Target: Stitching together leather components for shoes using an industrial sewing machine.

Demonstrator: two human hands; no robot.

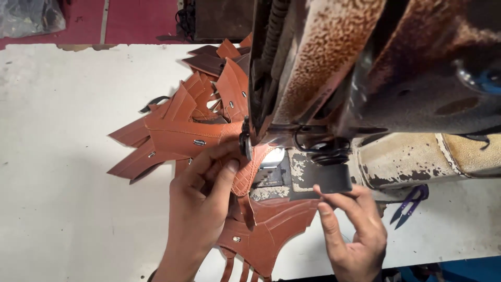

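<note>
L hand [201, 201] grip pinching brown leather piece [249, 172] under sewing machine [313, 78]; R hand [355, 230] grip closed on dark patch [329, 180].

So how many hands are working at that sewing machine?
2. The left hand presses the brown leather piece under the machine head. The right hand pinches a small dark piece beside it. No other person's hands show.

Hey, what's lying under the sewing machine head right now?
A tan quilted leather piece sits on the metal plate, pressed by the left hand. The needle itself is hidden behind the machine head.
</note>
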